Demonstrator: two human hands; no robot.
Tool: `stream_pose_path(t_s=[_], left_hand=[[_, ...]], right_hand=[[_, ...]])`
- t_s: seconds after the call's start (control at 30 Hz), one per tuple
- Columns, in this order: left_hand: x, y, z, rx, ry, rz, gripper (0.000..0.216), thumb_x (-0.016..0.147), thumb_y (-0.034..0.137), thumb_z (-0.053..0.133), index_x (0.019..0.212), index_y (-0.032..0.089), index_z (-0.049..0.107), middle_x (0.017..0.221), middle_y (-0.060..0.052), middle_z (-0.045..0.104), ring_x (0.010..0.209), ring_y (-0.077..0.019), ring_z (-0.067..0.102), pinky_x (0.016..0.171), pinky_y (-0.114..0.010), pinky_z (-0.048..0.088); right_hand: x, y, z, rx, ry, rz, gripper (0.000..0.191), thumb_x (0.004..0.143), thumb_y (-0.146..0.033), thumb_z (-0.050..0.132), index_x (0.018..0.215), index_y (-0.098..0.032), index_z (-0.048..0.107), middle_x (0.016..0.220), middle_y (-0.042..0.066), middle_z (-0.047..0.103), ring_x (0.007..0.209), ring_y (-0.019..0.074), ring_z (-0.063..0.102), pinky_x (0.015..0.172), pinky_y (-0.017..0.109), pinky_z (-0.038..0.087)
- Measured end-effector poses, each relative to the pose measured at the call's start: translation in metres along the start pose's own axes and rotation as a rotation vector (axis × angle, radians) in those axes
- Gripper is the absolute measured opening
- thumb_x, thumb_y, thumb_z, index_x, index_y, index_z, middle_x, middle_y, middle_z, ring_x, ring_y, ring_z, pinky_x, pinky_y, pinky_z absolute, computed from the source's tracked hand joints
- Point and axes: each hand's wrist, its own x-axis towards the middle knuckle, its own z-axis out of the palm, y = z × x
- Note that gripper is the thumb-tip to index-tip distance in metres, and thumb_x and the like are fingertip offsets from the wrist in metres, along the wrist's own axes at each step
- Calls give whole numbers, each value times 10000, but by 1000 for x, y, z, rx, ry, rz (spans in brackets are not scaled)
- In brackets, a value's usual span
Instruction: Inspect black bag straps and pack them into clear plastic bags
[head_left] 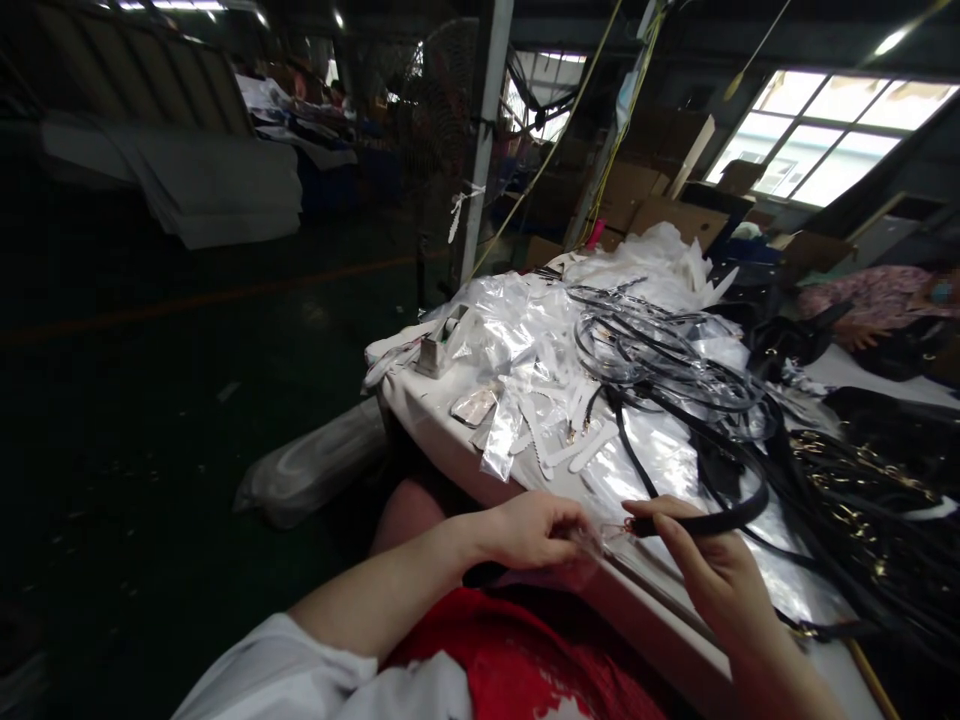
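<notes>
My right hand [712, 565] pinches a black strap [724, 520] between thumb and fingers near its end. A small gold-coloured metal fitting [628, 527] sticks out from that end toward my left hand. Close by, my left hand [551, 535] is closed, with its fingers curled around what looks like thin clear plastic film [592, 545]; blur hides its exact shape. Both hands are above the front edge of the white-covered table [442, 425]. The strap curves back from my right hand over flat clear plastic bags [652, 455].
Coiled black straps [660, 350] lie on a heap of clear plastic bags [517, 320]. White toothed strips [536, 430] and a phone-like flat object [474, 407] are nearer. Many black straps with gold hardware [847, 510] pile up at right. Another person's hand [862, 335] is beyond. A metal post [484, 140] stands behind.
</notes>
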Motion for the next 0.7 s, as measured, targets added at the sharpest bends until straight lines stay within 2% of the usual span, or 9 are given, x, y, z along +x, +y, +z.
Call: stream_pose_path(t_s=[0.1, 0.17, 0.27, 0.33, 0.4, 0.47, 0.57, 0.63, 0.7], left_hand=[[1, 1, 0, -79, -21, -7, 237, 840, 247, 667, 1051, 140, 684, 858, -7, 676, 734, -118, 593, 691, -192, 450], [2, 3, 1, -86, -14, -6, 214, 868, 267, 634, 1029, 138, 691, 821, 3, 658, 704, -105, 570, 670, -180, 439], [4, 5, 3, -28, 31, -1, 261, 925, 322, 550, 871, 115, 698, 692, 18, 599, 641, -91, 518, 615, -168, 405], [7, 4, 6, 2, 44, 13, 345, 951, 360, 505, 803, 110, 691, 655, 16, 586, 633, -96, 520, 611, -173, 404], [9, 1, 9, 2, 36, 38, 329, 958, 338, 489, 844, 118, 705, 706, 2, 634, 691, -112, 571, 679, -183, 439], [12, -4, 13, -20, 47, 47, 251, 942, 289, 515, 982, 138, 711, 831, -19, 691, 798, -134, 619, 777, -207, 466], [16, -12, 17, -139, 30, -16, 312, 905, 285, 582, 1183, 161, 651, 913, -40, 701, 803, -150, 641, 764, -236, 494], [18, -14, 18, -226, -32, -44, 351, 889, 334, 618, 1195, 161, 639, 851, -26, 682, 719, -138, 624, 712, -235, 494], [19, -13, 19, -229, -51, -11, 341, 876, 404, 639, 1104, 154, 671, 795, -6, 653, 692, -127, 594, 712, -231, 481]], right_hand=[[1, 2, 1, 32, -17, 57, 254, 957, -398, 542, 1045, -287, 752, 967, 33, 743, 917, 194, 692, 823, 261, 530], [2, 3, 2, 62, -19, 95, 328, 971, -446, 489, 1061, -282, 758, 1124, 51, 719, 1076, 223, 652, 955, 307, 491], [4, 5, 5, 139, -17, 148, 426, 1002, -475, 384, 1139, -279, 736, 1398, 42, 582, 1315, 251, 493, 1152, 398, 306], [6, 4, 6, 176, -17, 182, 441, 1003, -481, 371, 1170, -274, 722, 1464, 33, 523, 1373, 256, 427, 1197, 438, 202], [6, 2, 7, 180, -23, 219, 449, 995, -496, 381, 1174, -268, 723, 1466, 34, 523, 1389, 260, 408, 1205, 450, 176], [6, -2, 7, 179, -27, 250, 475, 982, -527, 384, 1177, -261, 725, 1440, 40, 551, 1389, 263, 412, 1200, 441, 206], [5, -5, 5, 163, -22, 299, 501, 964, -563, 390, 1216, -267, 705, 1383, 31, 605, 1363, 263, 454, 1189, 427, 251], [4, -5, 4, 137, -13, 331, 495, 964, -565, 394, 1250, -280, 681, 1360, 19, 624, 1347, 269, 475, 1189, 450, 241], [5, -3, 4, 120, 8, 338, 490, 960, -567, 409, 1258, -281, 674, 1350, 23, 632, 1339, 279, 485, 1182, 474, 249]])
